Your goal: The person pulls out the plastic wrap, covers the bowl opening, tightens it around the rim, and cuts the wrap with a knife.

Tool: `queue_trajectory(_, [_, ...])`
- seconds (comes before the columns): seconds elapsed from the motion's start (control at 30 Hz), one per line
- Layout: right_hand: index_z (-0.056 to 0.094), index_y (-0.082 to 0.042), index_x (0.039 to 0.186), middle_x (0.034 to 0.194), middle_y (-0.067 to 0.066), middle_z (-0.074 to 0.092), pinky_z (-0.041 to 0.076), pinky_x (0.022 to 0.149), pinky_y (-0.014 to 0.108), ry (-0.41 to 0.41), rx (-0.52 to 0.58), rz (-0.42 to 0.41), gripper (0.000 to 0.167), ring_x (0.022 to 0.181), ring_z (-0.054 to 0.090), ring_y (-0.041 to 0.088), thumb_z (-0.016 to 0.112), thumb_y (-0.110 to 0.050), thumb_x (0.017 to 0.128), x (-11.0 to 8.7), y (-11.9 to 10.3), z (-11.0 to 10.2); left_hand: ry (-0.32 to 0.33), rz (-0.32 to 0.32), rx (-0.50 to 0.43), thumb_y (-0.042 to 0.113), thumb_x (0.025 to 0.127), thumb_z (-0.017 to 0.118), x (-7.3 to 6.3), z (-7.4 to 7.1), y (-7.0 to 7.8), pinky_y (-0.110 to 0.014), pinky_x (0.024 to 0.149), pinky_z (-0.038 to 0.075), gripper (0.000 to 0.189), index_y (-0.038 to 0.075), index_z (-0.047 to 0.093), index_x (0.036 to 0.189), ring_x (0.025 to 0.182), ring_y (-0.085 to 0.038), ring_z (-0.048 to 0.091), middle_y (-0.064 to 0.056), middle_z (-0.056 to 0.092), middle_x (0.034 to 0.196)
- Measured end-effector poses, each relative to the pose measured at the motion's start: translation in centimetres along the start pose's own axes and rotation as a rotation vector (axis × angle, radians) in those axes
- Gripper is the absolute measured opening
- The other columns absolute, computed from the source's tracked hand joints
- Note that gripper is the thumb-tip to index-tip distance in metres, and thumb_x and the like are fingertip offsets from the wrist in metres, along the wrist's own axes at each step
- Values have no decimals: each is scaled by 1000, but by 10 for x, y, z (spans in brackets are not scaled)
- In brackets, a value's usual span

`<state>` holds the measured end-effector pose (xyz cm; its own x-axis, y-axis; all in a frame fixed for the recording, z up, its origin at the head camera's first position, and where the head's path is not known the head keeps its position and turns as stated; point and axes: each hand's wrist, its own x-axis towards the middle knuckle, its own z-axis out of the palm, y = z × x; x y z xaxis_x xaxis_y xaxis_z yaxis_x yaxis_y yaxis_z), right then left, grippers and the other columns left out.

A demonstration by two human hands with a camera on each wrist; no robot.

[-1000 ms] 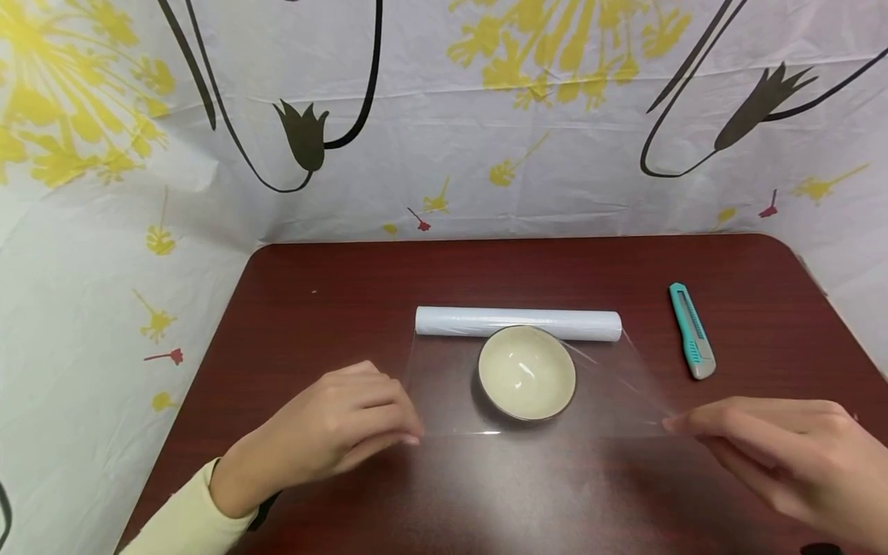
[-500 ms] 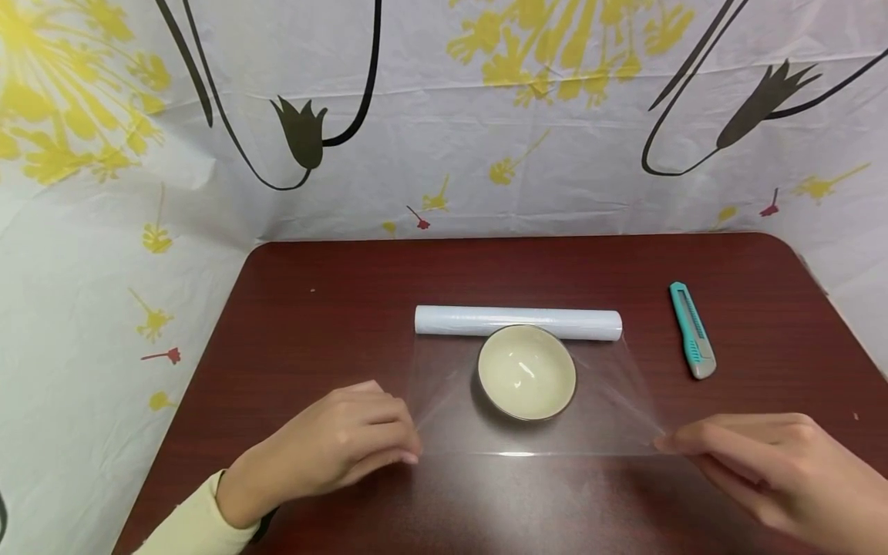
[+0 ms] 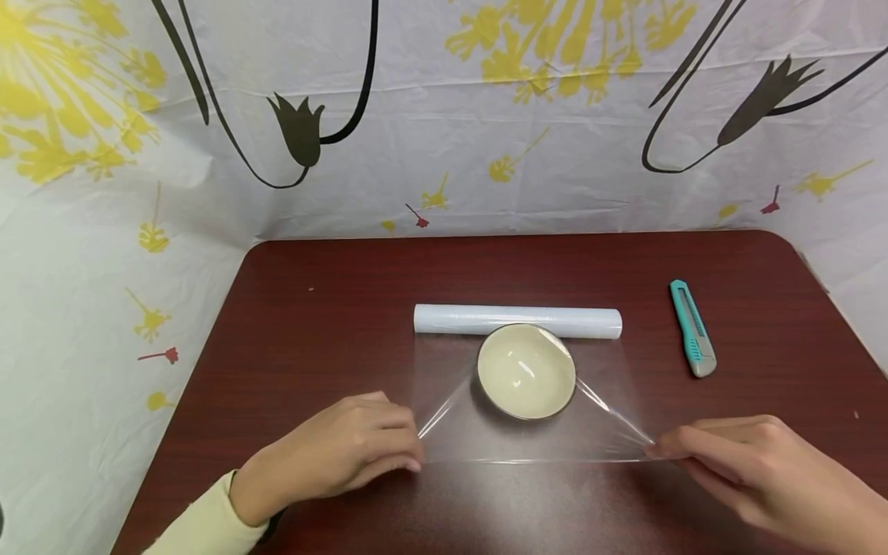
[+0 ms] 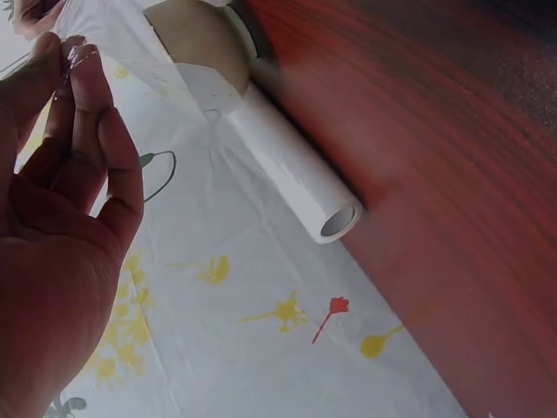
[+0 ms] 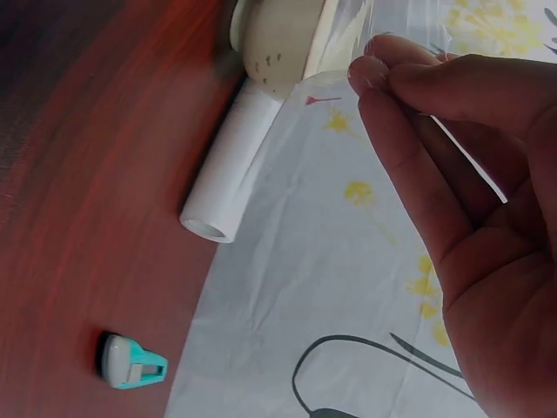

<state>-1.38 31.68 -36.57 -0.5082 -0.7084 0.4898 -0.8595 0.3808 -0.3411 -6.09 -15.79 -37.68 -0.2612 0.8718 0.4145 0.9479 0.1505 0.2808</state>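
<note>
One corner of the clear wrap is pinched by the thumb and fingers of the left hand, the other by those of the right hand. The wrap has just been pulled toward the front of the table, and shiny folds are now stretched from the bowl, mid-table, which seems covered. The roll is set behind, the knife toward the back right corner

A red-brown table bears a bowl, film roll and teal cutter
</note>
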Motion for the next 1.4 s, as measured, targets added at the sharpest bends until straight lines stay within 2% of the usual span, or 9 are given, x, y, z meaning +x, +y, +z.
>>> queue_trajectory(0.2, [76, -23, 115, 109, -21, 76, 55, 72, 9, -38, -12, 42, 35, 94, 68, -11, 42, -32, 119, -6, 3, 5, -28, -23, -15, 21, 106, 75, -2, 4, -2, -16, 82, 49, 6, 21, 75, 101, 85, 2, 59, 16, 63, 94])
queue_trajectory(0.5, [76, -20, 113, 108, -21, 75, 54, 69, 10, -3, 11, -7, 34, 91, 69, -10, 43, -27, 119, -2, 5, 10, -29, -50, -48, 17, 102, 80, -5, 8, -6, -15, 82, 50, 8, 22, 75, 102, 86, 3, 61, 16, 66, 97])
queue_trajectory(0.67, [76, -22, 111, 106, -22, 75, 54, 68, 10, -2, 9, -4, 33, 90, 69, -10, 44, -27, 119, -4, 6, 12, -46, -55, -56, 16, 101, 81, -6, 11, -7, -16, 82, 50, 9, 23, 74, 101, 86, 3, 61, 16, 66, 96])
queue_trajectory(0.77, [75, -27, 110, 106, -26, 73, 55, 69, 10, -28, -9, 26, 33, 89, 69, -12, 43, -30, 119, -7, 5, 12, -59, -62, -57, 17, 100, 82, -6, 13, -6, -17, 82, 50, 10, 23, 74, 99, 83, 2, 60, 16, 65, 95])
queue_trajectory(0.97, [72, -33, 108, 104, -33, 70, 55, 71, 11, -78, -43, 85, 35, 86, 67, -14, 39, -35, 119, -9, 3, 12, -86, -86, -65, 17, 99, 82, -6, 15, -5, -18, 80, 50, 11, 23, 73, 98, 82, 0, 58, 15, 64, 94])
queue_trajectory(1.27, [67, -37, 105, 103, -34, 69, 53, 67, 7, -73, -81, 80, 34, 87, 64, -19, 37, -35, 120, -10, 8, 19, -127, -91, -55, 20, 102, 79, -8, 20, -8, -19, 77, 49, 10, 23, 72, 97, 81, -2, 58, 15, 62, 92])
queue_trajectory(1.4, [69, -34, 104, 100, -31, 70, 52, 65, 9, -69, -53, 79, 34, 84, 64, -17, 39, -34, 120, -12, 11, 23, -142, -101, -50, 22, 102, 80, -9, 23, -10, -20, 75, 50, 11, 25, 71, 96, 78, -2, 58, 16, 60, 90])
